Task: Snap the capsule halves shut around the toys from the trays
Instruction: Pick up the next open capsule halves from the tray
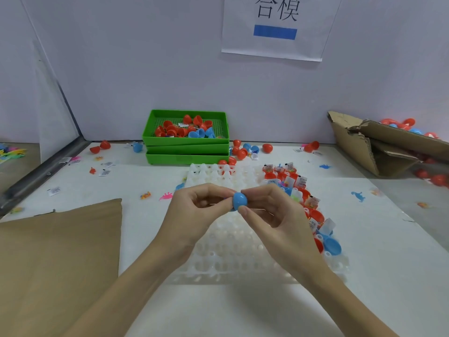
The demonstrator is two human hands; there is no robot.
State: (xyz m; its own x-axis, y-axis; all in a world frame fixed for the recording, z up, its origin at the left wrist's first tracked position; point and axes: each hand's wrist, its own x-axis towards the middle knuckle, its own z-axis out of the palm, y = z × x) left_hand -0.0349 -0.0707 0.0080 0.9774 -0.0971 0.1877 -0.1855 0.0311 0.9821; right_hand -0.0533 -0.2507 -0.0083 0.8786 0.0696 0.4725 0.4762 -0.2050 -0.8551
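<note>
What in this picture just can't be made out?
- Head view: the blue capsule pinched between left hand and right hand; its contents are hidden by shell and fingers.
- Wall sign: top cut off by the frame edge.
- Labels on toy packets: too small to read.

Stacked trays: back of the table, against the wall.
Peg tray: before them, centre.
Torn box: far right.
Cardboard sheet: near left.
Capsule: above the peg tray.

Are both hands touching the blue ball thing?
Touching. The head view shows the left hand and the right hand pinching the blue capsule from either side, fingertips pressed against it.
</note>
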